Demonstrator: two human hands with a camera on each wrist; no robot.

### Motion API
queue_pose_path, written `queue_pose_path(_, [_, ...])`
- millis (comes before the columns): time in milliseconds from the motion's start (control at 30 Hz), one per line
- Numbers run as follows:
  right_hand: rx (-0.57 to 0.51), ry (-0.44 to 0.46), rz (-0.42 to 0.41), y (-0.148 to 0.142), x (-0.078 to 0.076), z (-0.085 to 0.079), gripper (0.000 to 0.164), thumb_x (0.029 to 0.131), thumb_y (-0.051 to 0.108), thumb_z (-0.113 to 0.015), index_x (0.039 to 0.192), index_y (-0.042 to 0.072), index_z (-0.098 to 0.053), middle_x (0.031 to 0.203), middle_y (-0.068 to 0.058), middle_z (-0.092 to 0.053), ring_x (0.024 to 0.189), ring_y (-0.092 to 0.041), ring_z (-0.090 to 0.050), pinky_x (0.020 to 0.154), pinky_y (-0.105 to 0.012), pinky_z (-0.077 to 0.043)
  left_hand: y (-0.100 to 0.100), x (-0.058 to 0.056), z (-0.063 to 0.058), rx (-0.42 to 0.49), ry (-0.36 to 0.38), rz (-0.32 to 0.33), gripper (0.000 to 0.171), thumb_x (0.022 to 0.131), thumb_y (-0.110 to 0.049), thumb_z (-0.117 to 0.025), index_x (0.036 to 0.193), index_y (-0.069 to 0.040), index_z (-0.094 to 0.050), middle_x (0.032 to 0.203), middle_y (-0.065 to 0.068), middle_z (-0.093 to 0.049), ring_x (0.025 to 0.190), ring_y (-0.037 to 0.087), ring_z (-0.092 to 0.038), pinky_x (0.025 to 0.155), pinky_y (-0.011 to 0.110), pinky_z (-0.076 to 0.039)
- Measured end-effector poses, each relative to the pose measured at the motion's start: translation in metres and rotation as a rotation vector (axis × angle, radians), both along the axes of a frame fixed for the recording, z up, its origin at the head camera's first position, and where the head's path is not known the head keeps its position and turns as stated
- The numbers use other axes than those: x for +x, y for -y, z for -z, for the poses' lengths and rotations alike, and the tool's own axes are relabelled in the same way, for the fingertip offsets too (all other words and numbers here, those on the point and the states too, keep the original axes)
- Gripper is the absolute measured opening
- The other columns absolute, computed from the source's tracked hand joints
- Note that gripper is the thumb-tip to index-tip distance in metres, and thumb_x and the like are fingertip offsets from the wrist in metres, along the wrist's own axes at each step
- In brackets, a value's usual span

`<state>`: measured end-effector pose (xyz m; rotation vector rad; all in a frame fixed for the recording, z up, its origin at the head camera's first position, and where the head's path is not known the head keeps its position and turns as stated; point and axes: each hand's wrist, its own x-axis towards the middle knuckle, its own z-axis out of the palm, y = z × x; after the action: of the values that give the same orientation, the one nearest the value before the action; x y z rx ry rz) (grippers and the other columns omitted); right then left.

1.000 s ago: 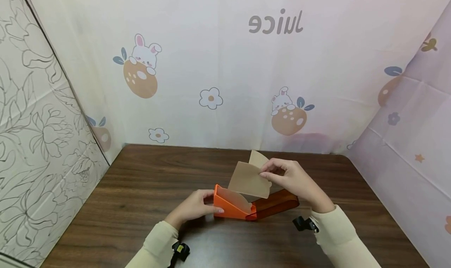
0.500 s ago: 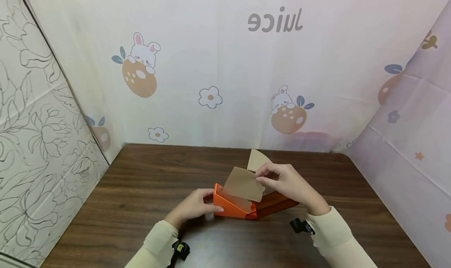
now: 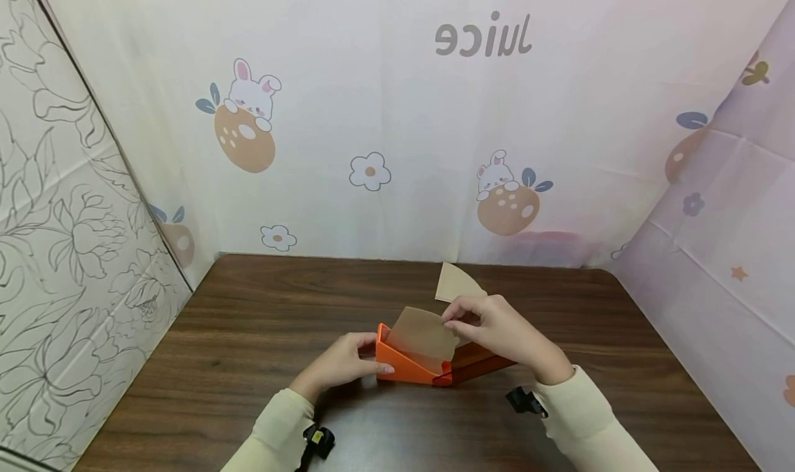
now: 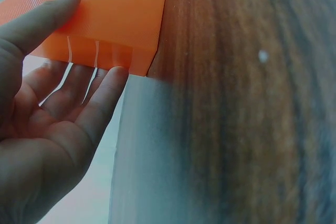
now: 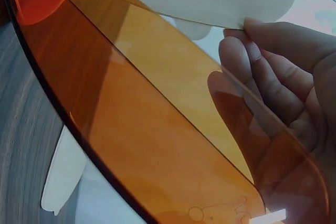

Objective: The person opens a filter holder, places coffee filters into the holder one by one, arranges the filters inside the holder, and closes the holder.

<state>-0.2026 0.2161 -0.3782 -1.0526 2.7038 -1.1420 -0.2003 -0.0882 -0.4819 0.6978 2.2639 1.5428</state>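
In the head view, an orange wedge-shaped holder (image 3: 404, 367) stands on the table with its see-through amber lid (image 3: 484, 366) swung out to the right. My left hand (image 3: 341, 363) grips the holder's left end; its thumb (image 4: 58, 11) lies on the front wall and the fingers reach the end face. Between thumb and forefinger, my right hand (image 3: 506, 330) pinches a tan paper coffee filter (image 3: 422, 330) by its right side. The filter's lower part is inside the holder's opening. In the right wrist view, the lid (image 5: 163, 114) partly covers the right hand.
Another tan paper filter (image 3: 458, 283) lies on the brown wooden table (image 3: 279, 306) behind the right hand, partly hidden by it. A printed curtain (image 3: 404, 113) hangs along the back, with further cloths at the left and right sides.
My right hand has moved left and down, lowering the pinched filter into the holder. The left hand has kept its grip and place.
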Motion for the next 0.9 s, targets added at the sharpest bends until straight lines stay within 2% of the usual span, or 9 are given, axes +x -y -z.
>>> queue_pose_path(200, [0.025, 0.023, -0.014, 0.006, 0.002, 0.004, 0.012, 0.094, 0.008, -0.071, 0.099, 0.018, -0.071, 0.087, 0.008, -0.07, 0.073, -0.012, -0.068, 0.069, -0.028, -0.056, 0.0, 0.001, 0.0, -0.01, 0.002, -0.003, 0.031, 0.086, -0.027, -0.082, 0.114, -0.02, -0.071, 0.102, -0.009, -0.071, 0.099, 0.012, -0.064, 0.091, 0.032, -0.049])
queue_pose_path(467, [0.104, -0.006, -0.015, 0.013, 0.004, 0.005, 0.012, 0.093, 0.008, -0.072, 0.096, 0.018, -0.07, 0.084, 0.01, -0.069, 0.072, -0.005, -0.063, 0.067, -0.027, -0.054, 0.0, 0.0, 0.0, -0.009, 0.013, -0.001, 0.032, 0.087, -0.027, -0.081, 0.116, -0.019, -0.07, 0.104, -0.009, -0.071, 0.099, 0.012, -0.064, 0.091, 0.032, -0.049])
queue_pose_path(900, [0.134, 0.009, -0.029, 0.019, 0.006, 0.008, 0.01, 0.093, 0.006, -0.071, 0.094, 0.016, -0.069, 0.082, 0.008, -0.068, 0.07, -0.002, -0.061, 0.065, -0.025, -0.053, 0.0, 0.001, -0.002, 0.013, 0.032, 0.003, 0.03, 0.088, -0.025, -0.08, 0.115, -0.018, -0.07, 0.103, -0.006, -0.071, 0.097, 0.014, -0.065, 0.088, 0.031, -0.051])
